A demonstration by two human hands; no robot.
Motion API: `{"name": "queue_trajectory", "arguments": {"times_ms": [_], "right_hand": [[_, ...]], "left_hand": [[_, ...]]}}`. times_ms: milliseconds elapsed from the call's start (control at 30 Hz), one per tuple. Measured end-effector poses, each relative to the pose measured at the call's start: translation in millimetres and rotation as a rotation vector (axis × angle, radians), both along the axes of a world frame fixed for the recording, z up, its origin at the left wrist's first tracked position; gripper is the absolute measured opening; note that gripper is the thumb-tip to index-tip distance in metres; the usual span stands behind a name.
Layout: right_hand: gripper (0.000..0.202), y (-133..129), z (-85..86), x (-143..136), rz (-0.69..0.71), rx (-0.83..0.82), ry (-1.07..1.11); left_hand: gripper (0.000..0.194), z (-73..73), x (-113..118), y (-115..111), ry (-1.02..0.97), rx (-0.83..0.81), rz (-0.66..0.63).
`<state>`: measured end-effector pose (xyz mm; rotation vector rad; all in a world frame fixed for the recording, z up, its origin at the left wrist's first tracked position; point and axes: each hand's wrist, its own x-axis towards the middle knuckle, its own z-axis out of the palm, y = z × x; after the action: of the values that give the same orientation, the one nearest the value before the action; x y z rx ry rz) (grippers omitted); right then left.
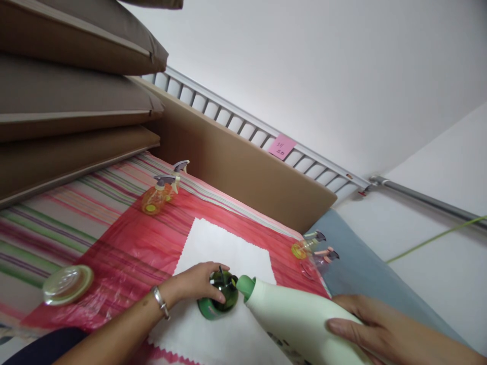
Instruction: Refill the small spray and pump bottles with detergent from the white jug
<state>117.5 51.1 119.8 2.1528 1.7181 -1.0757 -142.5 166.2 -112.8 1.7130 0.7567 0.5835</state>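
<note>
While my right hand [375, 322] wraps the pale bottle [294, 312], its neck points left.
Its long axis slants down rightward; my left hand [196, 281] clasps the green bottle [221, 308], tilted, over white cloth [236, 248]; orange spray bottles [153, 201] stand beyond.

On your left, brown cushions [76, 83] are lying stacked on a striped sheet [87, 203], and ahead of you a brown board [228, 152] is standing before a white radiator [186, 95]. A pink note [282, 146] is hanging on that radiator, while a grey pipe [418, 194] is running along the wall [449, 152] to your right and a blue cover [361, 263] is lying below it.
</note>
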Motion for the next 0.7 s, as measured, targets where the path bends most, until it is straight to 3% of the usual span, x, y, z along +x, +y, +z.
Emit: {"name": "queue_trajectory", "arguments": {"times_ms": [700], "right_hand": [[0.05, -2.0, 2.0, -2.9, -0.038, -0.009, -0.006]], "left_hand": [[0.076, 4.5, -1.1, -1.4, 0.009, 0.015, -0.003]]}}
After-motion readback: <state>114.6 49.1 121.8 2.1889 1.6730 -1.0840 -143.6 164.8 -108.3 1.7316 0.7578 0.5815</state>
